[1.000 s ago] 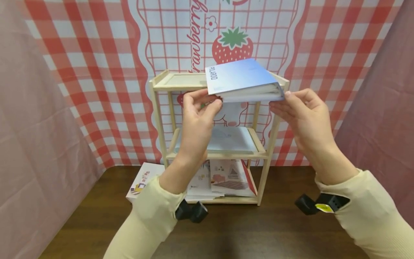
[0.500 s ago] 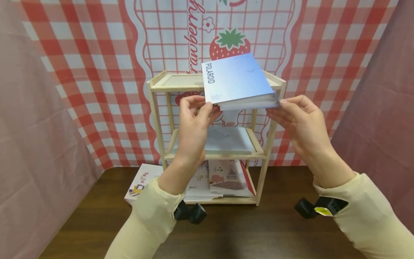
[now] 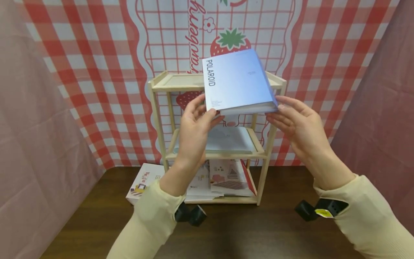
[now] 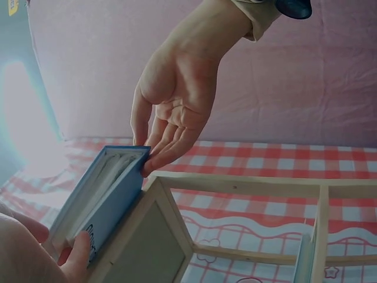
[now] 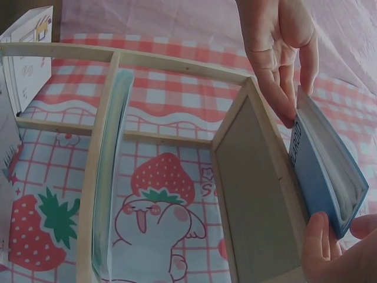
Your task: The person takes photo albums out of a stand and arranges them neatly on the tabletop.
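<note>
Moved: since the earlier frames, the blue album (image 3: 240, 79) is tipping up, with more of its cover showing and its near edge lower.
Blue album: it is being held up by the near edge of the rack's top board (image 3: 182, 80); I can't tell if they are touching.
Left hand (image 3: 194, 126): thumb and fingers are pinching the near left corner, open only as wide as the album.
Right hand (image 3: 300, 127): thumb and fingers are pinching the near right corner, just as wide.
What could go wrong: the far end is hanging free, so a loose pinch might be letting it flop or bump the board.
Wooden rack (image 3: 159, 124): it is holding a pale flat thing (image 3: 231, 140) in the middle and books (image 3: 230, 178) below.
White box or book (image 3: 145, 181): it is lying left of the rack.
Table (image 3: 249, 230): brown wood is shining a little.
Room: a red checked cloth (image 3: 106, 100) is hanging on the far side, pink cloth (image 3: 48, 126) on the left and right.
</note>
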The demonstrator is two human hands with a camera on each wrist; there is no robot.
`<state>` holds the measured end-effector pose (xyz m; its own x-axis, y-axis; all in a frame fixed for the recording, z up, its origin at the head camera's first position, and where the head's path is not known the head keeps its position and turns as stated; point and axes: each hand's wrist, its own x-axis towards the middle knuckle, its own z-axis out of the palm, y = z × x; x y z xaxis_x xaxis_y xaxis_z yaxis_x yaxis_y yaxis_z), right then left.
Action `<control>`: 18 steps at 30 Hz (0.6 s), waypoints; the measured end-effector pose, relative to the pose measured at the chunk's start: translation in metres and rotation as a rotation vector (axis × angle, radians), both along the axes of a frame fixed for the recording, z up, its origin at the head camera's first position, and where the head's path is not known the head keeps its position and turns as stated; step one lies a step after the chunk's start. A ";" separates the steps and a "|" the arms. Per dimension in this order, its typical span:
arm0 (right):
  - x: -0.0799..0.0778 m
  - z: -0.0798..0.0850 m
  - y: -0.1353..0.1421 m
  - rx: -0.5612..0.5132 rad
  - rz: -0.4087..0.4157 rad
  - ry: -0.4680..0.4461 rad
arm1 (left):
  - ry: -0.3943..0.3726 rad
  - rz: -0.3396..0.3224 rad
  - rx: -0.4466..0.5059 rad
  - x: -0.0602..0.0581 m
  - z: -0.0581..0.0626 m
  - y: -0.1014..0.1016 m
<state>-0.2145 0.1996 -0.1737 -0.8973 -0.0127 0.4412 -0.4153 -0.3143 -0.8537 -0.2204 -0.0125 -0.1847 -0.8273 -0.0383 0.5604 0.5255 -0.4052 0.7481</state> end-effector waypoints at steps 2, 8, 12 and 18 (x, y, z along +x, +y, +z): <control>0.000 0.000 0.000 0.005 -0.003 -0.014 | -0.001 -0.004 -0.001 0.000 -0.001 0.000; 0.001 -0.001 -0.001 0.038 -0.014 -0.039 | 0.001 -0.006 0.003 -0.001 -0.004 -0.001; 0.001 -0.002 0.001 0.036 -0.003 -0.051 | -0.002 -0.003 0.002 -0.002 -0.006 -0.001; 0.002 -0.004 0.002 0.051 -0.004 -0.068 | -0.006 0.013 -0.034 -0.002 -0.011 -0.002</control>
<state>-0.2130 0.2012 -0.1772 -0.9251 -0.0303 0.3784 -0.3572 -0.2683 -0.8947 -0.2222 -0.0143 -0.1960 -0.8302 -0.0299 0.5566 0.5259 -0.3731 0.7644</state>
